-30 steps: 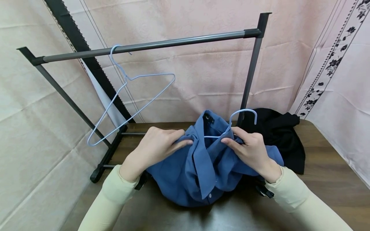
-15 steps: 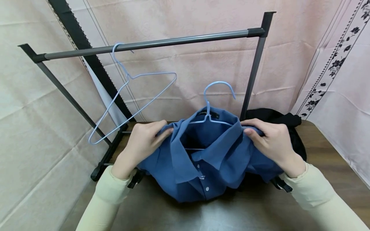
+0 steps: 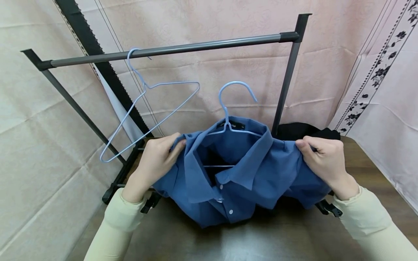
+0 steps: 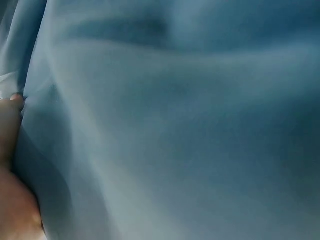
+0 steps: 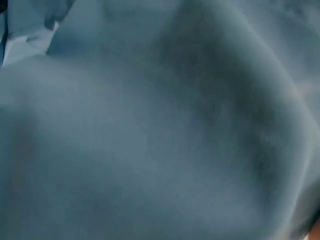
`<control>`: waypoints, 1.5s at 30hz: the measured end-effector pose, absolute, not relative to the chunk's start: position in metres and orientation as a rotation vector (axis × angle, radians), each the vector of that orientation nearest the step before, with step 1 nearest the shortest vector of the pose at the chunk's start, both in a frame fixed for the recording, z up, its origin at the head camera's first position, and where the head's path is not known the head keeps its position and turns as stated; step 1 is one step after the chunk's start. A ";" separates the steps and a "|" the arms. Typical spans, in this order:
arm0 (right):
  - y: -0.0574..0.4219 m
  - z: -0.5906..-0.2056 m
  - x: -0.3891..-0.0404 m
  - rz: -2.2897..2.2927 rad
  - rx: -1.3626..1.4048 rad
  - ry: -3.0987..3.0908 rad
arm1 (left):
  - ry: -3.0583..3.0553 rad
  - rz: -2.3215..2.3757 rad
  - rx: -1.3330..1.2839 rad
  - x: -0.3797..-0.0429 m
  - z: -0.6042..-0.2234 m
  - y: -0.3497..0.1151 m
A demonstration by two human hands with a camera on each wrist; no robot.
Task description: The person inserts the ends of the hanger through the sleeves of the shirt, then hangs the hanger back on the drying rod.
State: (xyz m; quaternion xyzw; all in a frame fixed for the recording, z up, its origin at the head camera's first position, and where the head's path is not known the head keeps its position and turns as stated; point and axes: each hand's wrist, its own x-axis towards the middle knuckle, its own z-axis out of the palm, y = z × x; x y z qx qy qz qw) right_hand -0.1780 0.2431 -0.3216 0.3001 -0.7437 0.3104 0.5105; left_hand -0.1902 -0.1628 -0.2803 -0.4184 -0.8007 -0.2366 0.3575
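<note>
With the left hand (image 3: 158,157), pinching one shoulder of the blue shirt (image 3: 271,170) between thumb and fingers. Just behind and above, see a bare hanger (image 3: 173,83) hooked over the dark rail (image 3: 209,46). Moving right, find the shirt held up over the tabletop (image 3: 294,243), with its collar spread. In the neck, note an inserted hanger (image 3: 226,114), with hook rising clear, arms lying inside the collar and lower bar crossing the opening. Cannot fairly tell from either blurred wrist view, filled with cloth, whether its ends reach the shoulders. Next, with the right hand (image 3: 326,159), gripping the opposite shoulder, farther out from the collar than on the left. At far right, behind, notice black cloth (image 3: 298,131) bunched up. Judging from the uneven hold, could drag the shirt off centre by pulling harder on one side. Could also tip the inserted hanger, or let one arm slip out through the neck, because of steadying it only through fabric.
</note>
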 end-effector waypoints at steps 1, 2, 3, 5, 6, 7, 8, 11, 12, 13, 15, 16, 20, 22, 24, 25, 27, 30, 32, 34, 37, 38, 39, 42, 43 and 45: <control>0.244 -0.321 -0.177 0.739 0.764 -1.791 | -2.067 -0.617 -1.079 -0.190 -0.280 -0.163; 0.244 -0.321 -0.177 0.736 0.813 -1.793 | -2.068 -0.624 -1.079 -0.190 -0.280 -0.163; 0.244 -0.320 -0.177 0.727 0.864 -1.799 | -2.070 -0.630 -1.079 -0.190 -0.280 -0.164; 0.245 -0.319 -0.176 0.707 0.943 -1.807 | -2.075 -0.638 -1.082 -0.190 -0.281 -0.164; 0.244 -0.318 -0.175 0.702 0.966 -1.807 | -2.077 -0.644 -1.086 -0.190 -0.280 -0.165; 0.244 -0.318 -0.175 0.692 0.973 -1.803 | -2.078 -0.650 -1.091 -0.190 -0.280 -0.165; 0.243 -0.318 -0.175 0.679 0.972 -1.794 | -2.081 -0.655 -1.093 -0.190 -0.280 -0.165; 0.242 -0.319 -0.173 0.646 0.913 -1.762 | -2.076 -0.656 -1.084 -0.190 -0.277 -0.168; 0.243 -0.320 -0.173 0.641 0.883 -1.754 | -2.071 -0.657 -1.075 -0.190 -0.276 -0.170; 0.243 -0.321 -0.173 0.634 0.850 -1.751 | -2.068 -0.660 -1.061 -0.189 -0.275 -0.171; 0.247 -0.324 -0.173 0.636 0.789 -1.751 | -2.056 -0.666 -1.031 -0.189 -0.273 -0.176; 0.249 -0.325 -0.173 0.638 0.761 -1.753 | -2.051 -0.678 -1.015 -0.189 -0.272 -0.178; 0.257 -0.331 -0.173 0.656 0.696 -1.763 | -2.051 -0.712 -0.964 -0.191 -0.271 -0.187; 0.259 -0.332 -0.173 0.660 0.687 -1.768 | -2.061 -0.712 -0.938 -0.193 -0.272 -0.191; 0.260 -0.333 -0.173 0.662 0.680 -1.768 | -2.079 -0.702 -0.917 -0.194 -0.274 -0.195; 0.261 -0.334 -0.173 0.661 0.677 -1.768 | -2.090 -0.699 -0.909 -0.195 -0.275 -0.197; 0.261 -0.334 -0.173 0.659 0.663 -1.763 | -2.114 -0.689 -0.912 -0.195 -0.276 -0.201; 0.261 -0.334 -0.172 0.660 0.640 -1.752 | -2.150 -0.687 -0.947 -0.195 -0.278 -0.207; 0.260 -0.333 -0.172 0.661 0.629 -1.745 | -2.168 -0.691 -0.998 -0.195 -0.280 -0.211; 0.260 -0.333 -0.171 0.663 0.626 -1.745 | -2.169 -0.694 -1.041 -0.195 -0.282 -0.213; 0.259 -0.332 -0.171 0.679 0.637 -1.763 | -2.136 -0.688 -1.089 -0.194 -0.286 -0.213; 0.259 -0.331 -0.171 0.693 0.640 -1.767 | -2.108 -0.682 -1.100 -0.194 -0.287 -0.213; 0.259 -0.331 -0.171 0.711 0.645 -1.771 | -2.076 -0.675 -1.105 -0.195 -0.288 -0.212; 0.261 -0.332 -0.172 0.773 0.662 -1.763 | -1.981 -0.684 -1.125 -0.196 -0.290 -0.212; 0.261 -0.332 -0.172 0.794 0.663 -1.754 | -1.952 -0.690 -1.133 -0.196 -0.291 -0.212; 0.263 -0.333 -0.172 0.823 0.655 -1.733 | -1.906 -0.698 -1.147 -0.196 -0.292 -0.212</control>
